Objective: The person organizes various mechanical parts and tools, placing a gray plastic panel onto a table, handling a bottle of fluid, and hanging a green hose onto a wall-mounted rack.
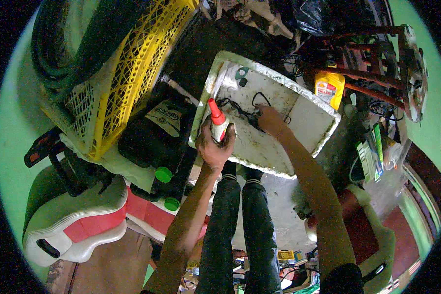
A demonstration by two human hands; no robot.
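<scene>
My left hand [213, 149] grips a small white bottle [219, 128] with a red nozzle pointing up, held over the lower left part of a stained white foam tray [299, 147]. Inside that tray, my right hand [269, 120] has its fingers closed on a dark, greasy, chain-like strand [230, 104], partly hidden by the hand and bottle. A thin black loop [260, 96] lies by my right fingers. A small green-and-white piece [241, 73] and a small black piece [242, 82] lie toward the tray's back left.
A yellow crate [122, 83] and black hoses [59, 59] stand left, above black jugs [147, 147] with green caps. A yellow bottle [330, 90] and rusty rack [372, 68] are right. Red-and-cream seats [83, 225] lie lower left. My legs are below the tray.
</scene>
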